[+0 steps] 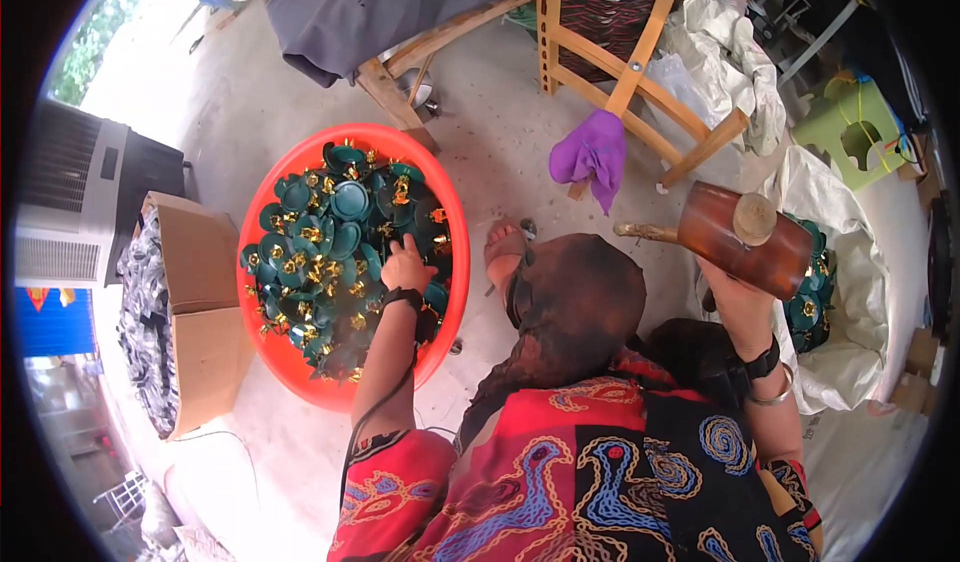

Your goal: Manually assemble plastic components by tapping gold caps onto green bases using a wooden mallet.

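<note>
My left hand (403, 266) reaches into a red basin (457, 312), its fingers stretched out and apart among a heap of dark green round pieces with gold-coloured clips (350, 201). It touches or nearly touches the pieces; its fingertips show nothing held. At the right, my right hand (738, 307) is wrapped against the underside of a reddish-brown cylinder (715, 230) with a round wooden stub on it. Most of its fingers are hidden behind the cylinder. A thin stick (645, 232) juts out at the cylinder's left end.
An open cardboard box (210, 307) of grey-black pieces stands left of the basin. A white woven sack (860, 272) with more green pieces lies at the right. Ahead are a wooden folding frame (590, 47) with a purple cloth (590, 152) and a cloth-draped table (400, 17).
</note>
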A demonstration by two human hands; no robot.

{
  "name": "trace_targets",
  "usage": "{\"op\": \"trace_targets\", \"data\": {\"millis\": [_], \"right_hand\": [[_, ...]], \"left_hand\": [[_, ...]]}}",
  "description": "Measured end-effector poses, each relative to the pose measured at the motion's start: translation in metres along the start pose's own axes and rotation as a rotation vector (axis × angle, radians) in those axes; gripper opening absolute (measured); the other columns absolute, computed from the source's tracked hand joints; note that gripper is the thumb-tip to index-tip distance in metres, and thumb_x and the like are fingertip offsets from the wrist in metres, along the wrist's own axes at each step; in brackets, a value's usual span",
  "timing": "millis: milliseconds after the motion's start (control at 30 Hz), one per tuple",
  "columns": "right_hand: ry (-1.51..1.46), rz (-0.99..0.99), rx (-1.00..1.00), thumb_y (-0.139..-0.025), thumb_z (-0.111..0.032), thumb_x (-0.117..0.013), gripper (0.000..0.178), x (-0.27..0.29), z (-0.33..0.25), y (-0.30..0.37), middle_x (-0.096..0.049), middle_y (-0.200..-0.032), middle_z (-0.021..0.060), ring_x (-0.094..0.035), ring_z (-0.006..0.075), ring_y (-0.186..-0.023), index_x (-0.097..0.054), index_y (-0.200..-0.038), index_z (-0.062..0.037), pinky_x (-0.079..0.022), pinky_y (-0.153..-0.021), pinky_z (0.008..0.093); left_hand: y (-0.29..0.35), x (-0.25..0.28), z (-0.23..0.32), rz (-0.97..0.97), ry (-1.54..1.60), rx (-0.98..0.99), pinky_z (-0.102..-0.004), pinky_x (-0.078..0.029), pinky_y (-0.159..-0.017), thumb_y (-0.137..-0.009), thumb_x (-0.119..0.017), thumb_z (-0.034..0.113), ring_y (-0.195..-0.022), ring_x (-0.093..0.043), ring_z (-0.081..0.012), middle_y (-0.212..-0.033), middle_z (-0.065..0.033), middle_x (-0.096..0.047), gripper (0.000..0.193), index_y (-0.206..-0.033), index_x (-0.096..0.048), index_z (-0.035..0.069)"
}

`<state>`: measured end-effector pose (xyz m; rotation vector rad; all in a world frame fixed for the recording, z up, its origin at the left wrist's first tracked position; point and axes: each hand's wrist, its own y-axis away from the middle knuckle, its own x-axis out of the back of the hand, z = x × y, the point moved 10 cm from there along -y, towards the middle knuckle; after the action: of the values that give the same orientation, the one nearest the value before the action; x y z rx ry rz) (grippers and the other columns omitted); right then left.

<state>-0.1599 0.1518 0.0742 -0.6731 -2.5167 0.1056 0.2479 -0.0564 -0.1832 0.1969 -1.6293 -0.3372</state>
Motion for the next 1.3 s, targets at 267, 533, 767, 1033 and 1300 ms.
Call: {"op": "trace_targets", "data": {"millis": [267,533,767,1033,1300], "right_hand": [[-0.134,0.075,0.015,-0.077,0.002,-0.067,0.044,0.004,0.002,-0.007,-0.058,-0.113,0.0065,-0.056,0.0148,-0.102,-0.052,-0.118,-0.0008,-0.046,-0.089,0.0289],[-0.063,0.163,0.085,-0.077,0.0,-0.07,0.031,0.021,-0.043,-0.054,-0.062,-0.103,0.0057,-0.06,0.0126,-0.092,-0.06,-0.106,0.0012,-0.048,-0.083,0.0265],[-0.055,0.236,0.347,-0.077,-0.003,-0.07,0.027,0.008,-0.117,-0.104,-0.064,-0.096,0.0034,-0.06,0.0108,-0.087,-0.061,-0.102,0.0011,-0.048,-0.079,0.0259],[0.106,0.152,0.555,-0.073,-0.003,-0.067,0.021,-0.023,-0.122,-0.14,-0.067,-0.088,0.0081,-0.063,0.0163,-0.076,-0.065,-0.094,-0.0031,-0.05,-0.068,0.0285],[0.247,0.064,0.511,-0.07,-0.005,-0.066,0.019,-0.043,-0.111,-0.153,-0.064,-0.075,0.012,-0.062,0.0295,-0.066,-0.065,-0.089,-0.0063,-0.05,-0.059,0.0323]], "left_hand": [[-0.026,0.007,-0.018,0.215,0.071,-0.017,-0.0444,-0.051,-0.062,-0.077,-0.058,0.015,-0.069,-0.063,-0.0351,-0.075,-0.0196,-0.063,0.039,-0.114,-0.051,0.004],[0.009,0.172,0.123,-0.2,1.648,-0.346,-0.0187,-0.044,-0.045,-0.085,-0.055,0.008,-0.061,-0.06,-0.011,-0.086,-0.007,-0.064,0.03,-0.113,-0.055,-0.002],[0.003,0.192,0.266,-0.482,1.742,-0.586,-0.0199,-0.037,-0.036,-0.086,-0.056,0.008,-0.046,-0.057,-0.0111,-0.071,-0.0048,-0.062,0.027,-0.11,-0.056,-0.003],[-0.008,0.174,0.285,-0.455,1.569,-0.495,-0.02,-0.038,-0.038,-0.086,-0.055,0.007,-0.045,-0.055,-0.0097,-0.073,-0.0045,-0.063,0.023,-0.107,-0.059,0.0],[0.029,0.254,0.255,0.656,1.149,-0.887,-0.0354,-0.048,-0.067,-0.074,-0.066,0.012,-0.078,-0.06,-0.0288,-0.074,-0.013,-0.061,0.037,-0.107,-0.058,-0.003]]}}
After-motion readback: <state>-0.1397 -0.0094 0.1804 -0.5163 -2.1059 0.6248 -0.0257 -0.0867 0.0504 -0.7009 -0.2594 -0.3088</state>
